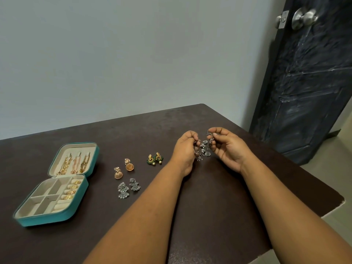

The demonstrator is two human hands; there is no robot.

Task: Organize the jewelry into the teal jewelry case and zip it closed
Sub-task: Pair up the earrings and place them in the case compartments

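Note:
The teal jewelry case (24,220) lies open at the table's left, with gold chains (73,162) hung in its lid and gold rings (73,189) in the ring rolls. A gold jhumka pair (123,169), a green and gold pair (155,159) and a silver fan-shaped pair (128,187) lie on the table between the case and my hands. My left hand (185,151) pinches one silver dangling earring (197,152), and my right hand (228,147) pinches another (210,139). Small silver pieces (205,149) lie on the table between my hands.
The dark brown table (209,206) ends in an edge on the right, with a chipped corner (342,201). A dark door (308,73) with a metal knob (304,18) stands at the back right. A plain wall rises behind the table.

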